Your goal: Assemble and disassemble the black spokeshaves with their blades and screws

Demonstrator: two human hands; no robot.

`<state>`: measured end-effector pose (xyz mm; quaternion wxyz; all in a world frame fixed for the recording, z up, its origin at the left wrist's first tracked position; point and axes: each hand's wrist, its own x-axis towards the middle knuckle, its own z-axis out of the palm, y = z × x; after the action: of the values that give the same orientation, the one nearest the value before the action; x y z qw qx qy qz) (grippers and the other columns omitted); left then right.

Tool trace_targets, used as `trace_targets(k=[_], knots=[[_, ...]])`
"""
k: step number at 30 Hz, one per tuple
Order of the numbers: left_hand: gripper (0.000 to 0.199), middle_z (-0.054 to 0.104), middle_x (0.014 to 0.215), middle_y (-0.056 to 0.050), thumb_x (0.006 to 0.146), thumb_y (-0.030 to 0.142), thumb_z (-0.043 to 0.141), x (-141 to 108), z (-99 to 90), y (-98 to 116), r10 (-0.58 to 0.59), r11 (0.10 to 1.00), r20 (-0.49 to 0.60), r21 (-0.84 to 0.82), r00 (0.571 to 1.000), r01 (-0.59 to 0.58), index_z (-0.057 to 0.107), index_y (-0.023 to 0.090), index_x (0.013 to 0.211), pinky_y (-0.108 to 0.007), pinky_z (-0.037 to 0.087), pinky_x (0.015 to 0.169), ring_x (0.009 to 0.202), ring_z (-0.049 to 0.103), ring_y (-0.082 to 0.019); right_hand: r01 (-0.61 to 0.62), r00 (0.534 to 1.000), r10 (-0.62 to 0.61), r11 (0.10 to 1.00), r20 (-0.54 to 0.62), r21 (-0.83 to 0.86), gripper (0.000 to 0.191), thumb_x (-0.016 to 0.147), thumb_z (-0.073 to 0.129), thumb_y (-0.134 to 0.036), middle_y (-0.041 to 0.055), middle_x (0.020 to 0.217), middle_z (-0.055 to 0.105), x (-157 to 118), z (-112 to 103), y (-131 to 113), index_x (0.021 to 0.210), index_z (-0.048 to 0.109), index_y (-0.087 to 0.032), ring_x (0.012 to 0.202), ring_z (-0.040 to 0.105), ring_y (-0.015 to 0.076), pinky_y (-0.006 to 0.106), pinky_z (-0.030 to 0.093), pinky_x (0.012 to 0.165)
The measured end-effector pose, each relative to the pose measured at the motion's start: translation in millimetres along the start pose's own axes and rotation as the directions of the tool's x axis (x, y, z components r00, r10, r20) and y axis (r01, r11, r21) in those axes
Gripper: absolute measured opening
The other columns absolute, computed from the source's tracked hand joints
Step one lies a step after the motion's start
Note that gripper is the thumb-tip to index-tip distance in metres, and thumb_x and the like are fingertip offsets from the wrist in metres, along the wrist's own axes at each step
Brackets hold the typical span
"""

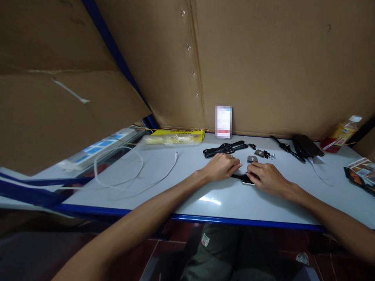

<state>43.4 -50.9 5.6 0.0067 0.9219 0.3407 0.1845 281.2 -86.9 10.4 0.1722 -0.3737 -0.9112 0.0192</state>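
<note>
At the front of the table (187,199), two hands work on a black spokeshave (245,180).
Support the body squarely, fingertips clear of any edge; right hand (268,177) pinches it, left hand (220,168) curls narrowly beside the handle, grip unclear. Clear pack (172,139) contains yellowish items; bottle (348,129) contents unclear.

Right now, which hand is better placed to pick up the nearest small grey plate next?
Probably the right hand: its fingers are just beside that grey plate, while the left hand lies farther left.
</note>
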Motion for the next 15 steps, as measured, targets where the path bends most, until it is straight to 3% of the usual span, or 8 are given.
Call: trace_targets(k=[9, 15], knots=[[0.041, 0.070, 0.083, -0.008, 0.107, 0.034, 0.042, 2.2, 3.8, 3.4, -0.028, 0.998, 0.036, 0.052, 0.999, 0.026, 0.068, 0.018, 0.080, -0.031, 0.039, 0.064, 0.075, 0.063, -0.019, -0.094, 0.995, 0.094, 0.996, 0.029, 0.000, 0.017, 0.099, 0.050, -0.020, 0.0046, 0.080, 0.065, 1.7, 0.0, -6.1, 0.087, 0.062, -0.019, 0.065, 0.057, 0.0162, 0.032, 0.030, 0.062], [0.048, 0.070, 0.081, -0.011, 0.108, 0.037, 0.038, 2.4, 13.2, 7.0, -0.062, 0.994, 0.076, 0.090, 0.995, 0.055, 0.071, 0.016, 0.080, -0.033, 0.038, 0.063, 0.073, 0.065, -0.022, -0.064, 0.998, 0.064, 0.997, 0.007, 0.043, 0.021, 0.102, 0.048, -0.021, 0.0061, 0.085, 0.067, 0.3, 1.6, -3.6, 0.093, 0.066, -0.018, 0.071, 0.059, 0.0182, 0.032, 0.036, 0.066]])
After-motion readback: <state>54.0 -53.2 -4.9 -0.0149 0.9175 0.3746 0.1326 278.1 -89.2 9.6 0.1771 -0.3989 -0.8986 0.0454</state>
